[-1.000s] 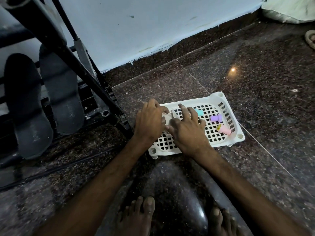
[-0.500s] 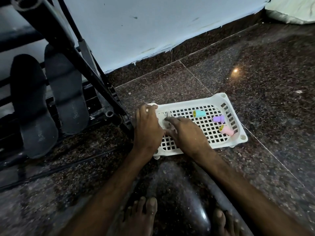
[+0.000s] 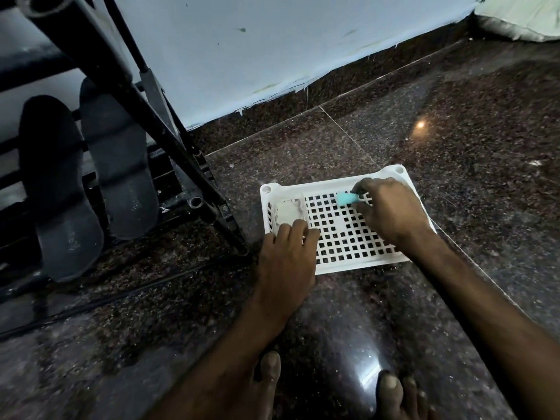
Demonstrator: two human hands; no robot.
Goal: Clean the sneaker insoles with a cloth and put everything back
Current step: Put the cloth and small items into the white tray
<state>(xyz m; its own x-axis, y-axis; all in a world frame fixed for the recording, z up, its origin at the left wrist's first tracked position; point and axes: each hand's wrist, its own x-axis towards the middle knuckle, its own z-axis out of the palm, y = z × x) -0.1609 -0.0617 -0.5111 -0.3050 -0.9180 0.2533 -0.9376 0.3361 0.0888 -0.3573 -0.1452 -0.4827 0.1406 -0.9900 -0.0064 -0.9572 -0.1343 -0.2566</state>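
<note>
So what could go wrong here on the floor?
The small teal piece is only pinched by the right hand; it might slip and skitter across the polished floor. The two insoles merely lean on the black rack and could slide down.

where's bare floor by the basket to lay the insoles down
Bare floor between the skirting and the basket, and right of it. Crowded: rack and insoles on its left, left grip and right grip over its mesh.
</note>
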